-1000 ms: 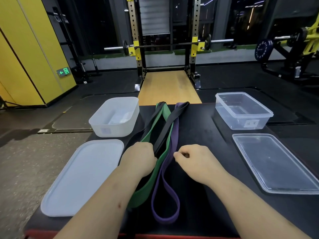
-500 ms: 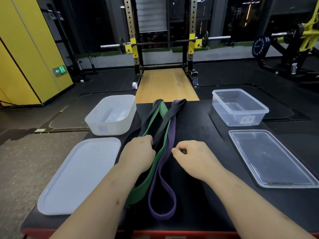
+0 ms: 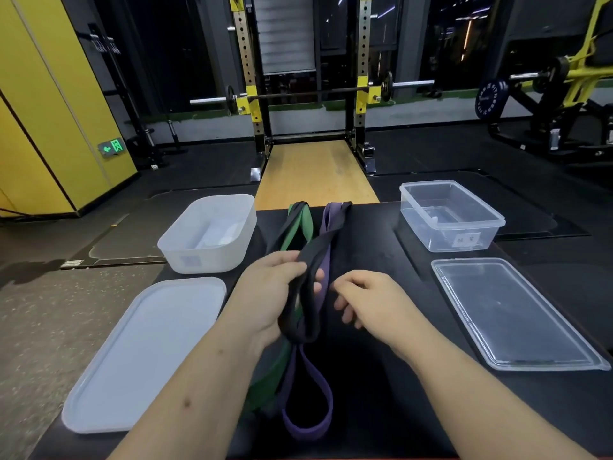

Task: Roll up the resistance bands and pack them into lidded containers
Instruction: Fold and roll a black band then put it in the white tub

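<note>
Left hand: your left hand (image 3: 265, 293) curls its fingers round the black band (image 3: 310, 310) and holds its near loop above the table (image 3: 374, 247).
Right hand: your right hand (image 3: 368, 303) hovers just right of that loop, fingers loosely bent, gripping nothing.
Bands: the green band (image 3: 300, 227) and the purple band (image 3: 308, 426) lie lengthwise down the table's middle.
Hidden: your left hand and forearm cover the green band's middle. You can't tell whether your right fingertips touch the purple band.
Containers: the white tub (image 3: 209, 234) sits far left with the white lid (image 3: 146, 353) flat just near of it. The clear tub (image 3: 451, 214) sits far right above the clear lid (image 3: 510, 313). The clear tub's label is unreadable.
</note>
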Demonstrator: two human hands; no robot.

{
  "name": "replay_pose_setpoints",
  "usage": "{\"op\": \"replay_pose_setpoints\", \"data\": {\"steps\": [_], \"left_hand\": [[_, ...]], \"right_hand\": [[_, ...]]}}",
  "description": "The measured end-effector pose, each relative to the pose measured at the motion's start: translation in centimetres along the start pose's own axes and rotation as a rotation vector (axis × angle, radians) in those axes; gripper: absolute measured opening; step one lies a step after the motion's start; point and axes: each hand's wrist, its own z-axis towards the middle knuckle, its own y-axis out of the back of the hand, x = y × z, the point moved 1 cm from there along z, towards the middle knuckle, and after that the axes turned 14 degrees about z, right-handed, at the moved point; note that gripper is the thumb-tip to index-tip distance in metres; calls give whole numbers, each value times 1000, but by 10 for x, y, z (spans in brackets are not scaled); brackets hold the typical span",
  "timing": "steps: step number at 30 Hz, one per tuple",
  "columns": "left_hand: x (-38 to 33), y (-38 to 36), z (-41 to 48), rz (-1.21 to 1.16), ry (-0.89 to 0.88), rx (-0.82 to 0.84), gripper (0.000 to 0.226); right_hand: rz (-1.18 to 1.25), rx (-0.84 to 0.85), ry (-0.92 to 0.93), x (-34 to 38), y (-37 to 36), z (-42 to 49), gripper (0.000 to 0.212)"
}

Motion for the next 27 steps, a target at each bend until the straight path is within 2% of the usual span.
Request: {"op": "replay_pose_setpoints", "data": {"steps": [4, 9, 12, 16, 19, 22, 24, 25, 27], "left_hand": [[-6, -18, -3, -276, 33, 78, 20], [20, -55, -17, -250, 118, 248, 26], [33, -68, -21, -259, 154, 300, 33], [43, -76, -25, -226, 207, 353, 39], [48, -78, -26, -163, 227, 397, 41], [51, -78, -26, -75, 206, 418, 38], [52, -77, -24, 15, 176, 423, 34], [51, -77, -24, 64, 165, 428, 32], [52, -76, -22, 154, 154, 423, 28]], "right_hand": [[228, -23, -27, -2, 9, 4, 27], [629, -36, -183, -11, 19, 9, 34], [710, -31, -307, -17, 28, 9, 37], [700, -22, -420, -28, 34, 12, 51], [710, -35, -395, -30, 36, 12, 43], [699, -61, -328, -25, 38, 11, 18], [735, -79, -254, -22, 40, 14, 10], [768, -89, -207, -19, 40, 14, 8], [789, -118, -106, -14, 46, 16, 18]]}}
